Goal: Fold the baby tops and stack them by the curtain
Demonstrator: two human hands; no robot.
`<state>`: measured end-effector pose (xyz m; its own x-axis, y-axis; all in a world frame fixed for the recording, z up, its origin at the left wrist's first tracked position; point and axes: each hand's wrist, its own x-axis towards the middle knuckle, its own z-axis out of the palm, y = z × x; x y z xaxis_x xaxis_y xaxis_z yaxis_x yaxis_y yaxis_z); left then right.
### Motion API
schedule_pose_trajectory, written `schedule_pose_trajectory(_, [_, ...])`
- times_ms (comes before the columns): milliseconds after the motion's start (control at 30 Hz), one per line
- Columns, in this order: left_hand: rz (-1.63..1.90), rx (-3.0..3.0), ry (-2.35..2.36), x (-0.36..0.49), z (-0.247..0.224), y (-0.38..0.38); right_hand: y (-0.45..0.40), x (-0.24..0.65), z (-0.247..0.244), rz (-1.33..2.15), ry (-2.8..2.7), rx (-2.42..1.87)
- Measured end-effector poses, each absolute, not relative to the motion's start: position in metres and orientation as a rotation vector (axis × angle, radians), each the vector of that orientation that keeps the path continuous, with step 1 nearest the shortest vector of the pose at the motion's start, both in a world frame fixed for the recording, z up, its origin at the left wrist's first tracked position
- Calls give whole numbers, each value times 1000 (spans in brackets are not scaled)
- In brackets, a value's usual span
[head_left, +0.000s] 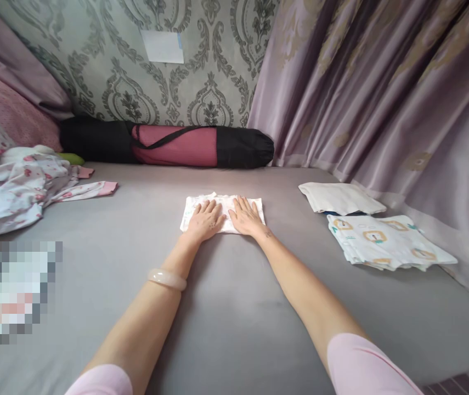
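Observation:
A small white cloth garment with a faint print [226, 224], folded into a rectangle, lies flat on the grey bed sheet [234, 340]. My left hand [207, 220] rests palm down on its left half, fingers spread. On the right half lies my right hand [246, 216], also flat with the fingers stretched out. Both palms press on the fabric, and neither hand grips it. Parts of the cloth under the hands are hidden.
To the right lie a folded white cloth [341, 198] and a stack of printed cloths [390, 241]. Floral baby clothes [16, 186] are heaped at the left. A black and pink rolled mat bag [176, 145] lies along the wall. Purple curtains [366, 82] hang at right.

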<state>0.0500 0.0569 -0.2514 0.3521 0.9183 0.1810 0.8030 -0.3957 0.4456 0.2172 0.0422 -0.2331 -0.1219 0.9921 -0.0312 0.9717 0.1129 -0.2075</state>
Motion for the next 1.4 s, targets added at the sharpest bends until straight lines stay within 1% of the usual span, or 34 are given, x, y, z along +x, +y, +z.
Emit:
schedule_pose_trajectory(167, [691, 2377, 1699, 42, -243, 59, 41, 232, -232, 163, -2073, -2141])
schedule_pose_trajectory(333, [477, 2326, 1837, 31, -243, 65, 44, 240, -236, 284, -2024, -2242])
schedule_pose_trajectory(600, [675, 2059, 2115, 9, -251, 86, 49, 256, -231, 134, -1894, -2222])
schedule_pose_trajectory(800, [622, 2026, 2097, 3, -251, 98, 58, 277, -225, 114, -1898, -2182])
schedule_pose_trajectory(1100, [515, 1892, 2101, 10, -239, 100, 69, 279, -223, 319, -1779, -2217])
schedule_pose_trajectory(1233, [648, 1833, 2053, 11, -238, 97, 72, 282, -222, 432, -1711, -2099])
schedule_pose_trajectory(1400, [984, 1559, 1721, 12, -234, 94, 74, 291, -219, 590, -1639, -1919])
